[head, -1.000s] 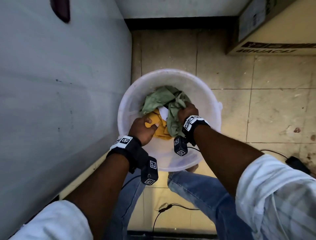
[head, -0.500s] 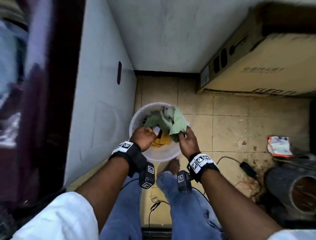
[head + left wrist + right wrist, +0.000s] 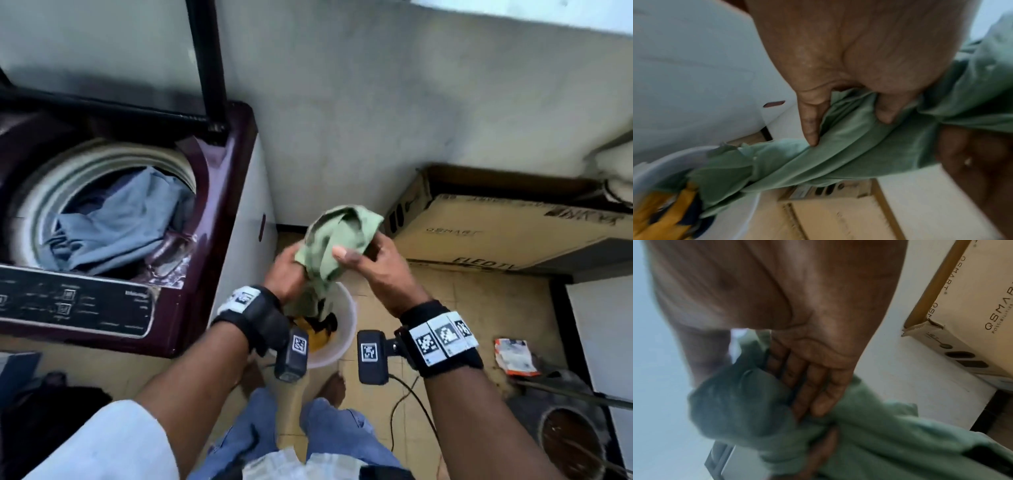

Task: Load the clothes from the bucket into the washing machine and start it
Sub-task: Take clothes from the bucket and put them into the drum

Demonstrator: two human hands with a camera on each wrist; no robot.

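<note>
Both hands hold a green garment (image 3: 337, 240) lifted above the white bucket (image 3: 346, 339) on the floor. My left hand (image 3: 286, 272) grips its lower left part, and my right hand (image 3: 368, 257) grips its upper right, thumb across the cloth. In the left wrist view the green garment (image 3: 849, 154) trails down into the bucket (image 3: 748, 211), where a yellow and dark cloth (image 3: 668, 212) lies. The right wrist view shows fingers (image 3: 813, 394) curled round the green garment (image 3: 869, 443). At the left the maroon top-load washing machine (image 3: 219, 219) stands with its lid up, blue clothes (image 3: 113, 219) in the drum.
A large cardboard box (image 3: 496, 233) lies on the floor along the wall at the right. A black cable (image 3: 407, 404) runs over the tiles near my feet. A dark round container (image 3: 572, 442) and a crumpled packet (image 3: 513, 356) sit at the lower right.
Both hands have lifted the green garment up out of the bucket. My view has risen and the open washing machine has come into sight at the left.
</note>
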